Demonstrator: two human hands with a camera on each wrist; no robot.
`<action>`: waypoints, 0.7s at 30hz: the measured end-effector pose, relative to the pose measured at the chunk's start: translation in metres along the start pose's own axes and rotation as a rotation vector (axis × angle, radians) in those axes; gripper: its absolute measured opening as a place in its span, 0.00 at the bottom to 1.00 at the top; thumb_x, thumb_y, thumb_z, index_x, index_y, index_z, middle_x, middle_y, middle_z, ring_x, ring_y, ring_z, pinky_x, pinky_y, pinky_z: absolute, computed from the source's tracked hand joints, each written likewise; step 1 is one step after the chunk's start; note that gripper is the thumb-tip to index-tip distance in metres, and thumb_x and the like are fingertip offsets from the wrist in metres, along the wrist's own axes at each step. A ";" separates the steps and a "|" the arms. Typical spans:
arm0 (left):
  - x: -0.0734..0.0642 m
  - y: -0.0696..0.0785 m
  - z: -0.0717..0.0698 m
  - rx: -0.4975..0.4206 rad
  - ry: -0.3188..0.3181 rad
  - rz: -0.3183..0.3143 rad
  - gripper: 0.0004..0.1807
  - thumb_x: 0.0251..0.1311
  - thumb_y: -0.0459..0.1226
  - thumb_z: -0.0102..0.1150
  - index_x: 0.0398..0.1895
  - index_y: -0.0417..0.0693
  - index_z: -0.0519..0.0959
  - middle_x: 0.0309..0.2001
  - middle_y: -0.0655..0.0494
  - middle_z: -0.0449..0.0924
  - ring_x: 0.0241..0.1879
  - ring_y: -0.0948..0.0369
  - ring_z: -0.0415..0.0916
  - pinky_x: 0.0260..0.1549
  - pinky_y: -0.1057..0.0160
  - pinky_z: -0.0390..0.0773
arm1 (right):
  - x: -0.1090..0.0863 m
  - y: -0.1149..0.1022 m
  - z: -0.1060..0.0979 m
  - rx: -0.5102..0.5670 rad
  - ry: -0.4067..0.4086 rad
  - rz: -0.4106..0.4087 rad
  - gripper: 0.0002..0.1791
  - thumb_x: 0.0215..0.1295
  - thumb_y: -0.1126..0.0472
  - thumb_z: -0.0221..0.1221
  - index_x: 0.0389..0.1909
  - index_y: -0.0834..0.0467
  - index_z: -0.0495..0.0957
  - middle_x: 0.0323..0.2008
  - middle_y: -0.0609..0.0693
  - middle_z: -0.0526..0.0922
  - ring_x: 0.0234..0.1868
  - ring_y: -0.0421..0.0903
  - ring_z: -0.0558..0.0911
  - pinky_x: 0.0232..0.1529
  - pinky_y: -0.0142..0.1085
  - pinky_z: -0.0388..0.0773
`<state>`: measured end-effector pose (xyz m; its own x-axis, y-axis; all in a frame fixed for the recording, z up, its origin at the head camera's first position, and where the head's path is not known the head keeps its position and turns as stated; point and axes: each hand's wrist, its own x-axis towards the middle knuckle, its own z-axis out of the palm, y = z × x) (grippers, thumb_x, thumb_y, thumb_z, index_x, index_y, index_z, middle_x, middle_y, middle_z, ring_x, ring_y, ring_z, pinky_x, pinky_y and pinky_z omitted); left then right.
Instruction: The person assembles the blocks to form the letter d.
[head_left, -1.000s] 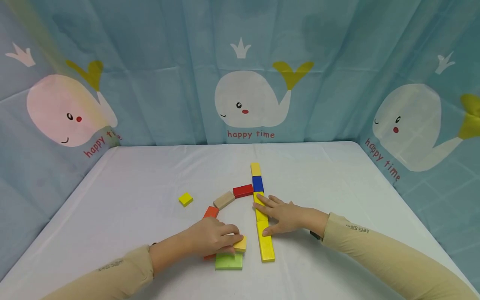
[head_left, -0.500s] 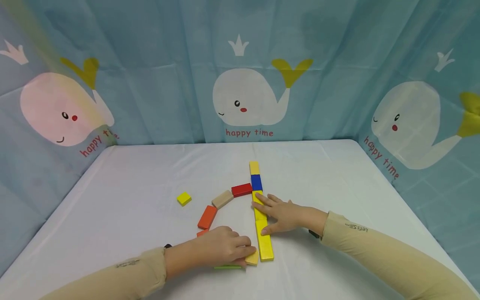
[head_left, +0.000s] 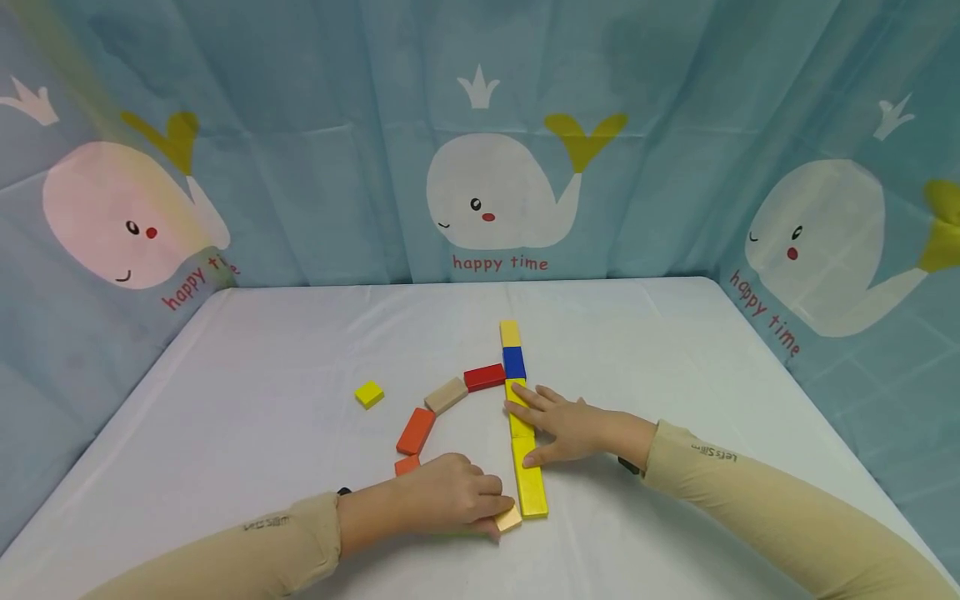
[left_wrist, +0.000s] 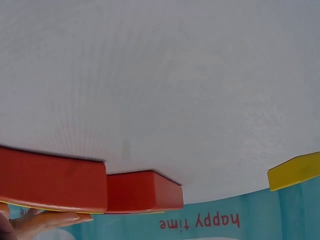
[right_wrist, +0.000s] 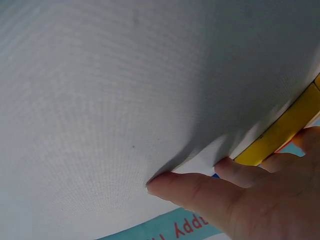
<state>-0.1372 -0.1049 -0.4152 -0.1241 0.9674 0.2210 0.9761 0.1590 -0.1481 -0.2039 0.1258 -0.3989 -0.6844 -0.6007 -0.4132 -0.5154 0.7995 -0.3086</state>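
In the head view my left hand (head_left: 450, 496) pinches a light wooden block (head_left: 509, 521) flat by the table, its corner right at the lower end of a long yellow block (head_left: 531, 487). My right hand (head_left: 566, 427) lies with fingers spread over that block and the yellow block (head_left: 519, 421) beyond it. This row continues away from me with a blue block (head_left: 513, 362) and a pale yellow block (head_left: 510, 333). A curve of blocks bends left from the row: red (head_left: 484, 377), tan (head_left: 446, 395), orange (head_left: 416, 431) and another orange block (head_left: 407, 465), partly covered by my left hand.
A small yellow square block (head_left: 369, 394) lies apart, left of the curve. The white-covered table (head_left: 637, 342) is bordered by a blue whale-print curtain (head_left: 322, 208) at the back and sides. In the left wrist view, two red-orange blocks (left_wrist: 145, 191) stand near the lower edge.
My left hand has carried the light wooden block right and toward me, up to the yellow row's near end. It now hides the green block almost wholly. My right hand has stayed put.
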 end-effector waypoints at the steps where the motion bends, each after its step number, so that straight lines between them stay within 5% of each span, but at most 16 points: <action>1: 0.000 0.000 0.001 0.005 0.000 0.004 0.17 0.64 0.54 0.58 0.45 0.54 0.84 0.32 0.66 0.78 0.24 0.72 0.72 0.26 0.83 0.65 | 0.000 0.000 0.000 -0.001 0.000 0.001 0.47 0.58 0.34 0.60 0.76 0.39 0.51 0.78 0.42 0.40 0.76 0.55 0.44 0.59 0.72 0.50; 16: -0.001 0.000 0.000 -0.013 -0.018 0.014 0.16 0.67 0.50 0.57 0.49 0.54 0.84 0.37 0.65 0.79 0.26 0.72 0.73 0.28 0.83 0.66 | 0.001 0.001 0.000 0.000 -0.001 -0.003 0.47 0.58 0.35 0.60 0.76 0.40 0.51 0.78 0.43 0.40 0.76 0.56 0.45 0.58 0.73 0.51; 21: -0.012 -0.003 -0.008 0.027 0.003 -0.045 0.19 0.64 0.54 0.59 0.48 0.54 0.84 0.39 0.64 0.79 0.29 0.69 0.72 0.29 0.80 0.68 | 0.001 0.001 0.000 -0.006 -0.002 -0.002 0.48 0.58 0.34 0.60 0.76 0.40 0.51 0.78 0.42 0.40 0.76 0.56 0.45 0.59 0.73 0.51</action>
<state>-0.1374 -0.1186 -0.4096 -0.1672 0.9585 0.2308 0.9645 0.2076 -0.1634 -0.2045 0.1259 -0.3993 -0.6821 -0.6025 -0.4145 -0.5201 0.7981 -0.3043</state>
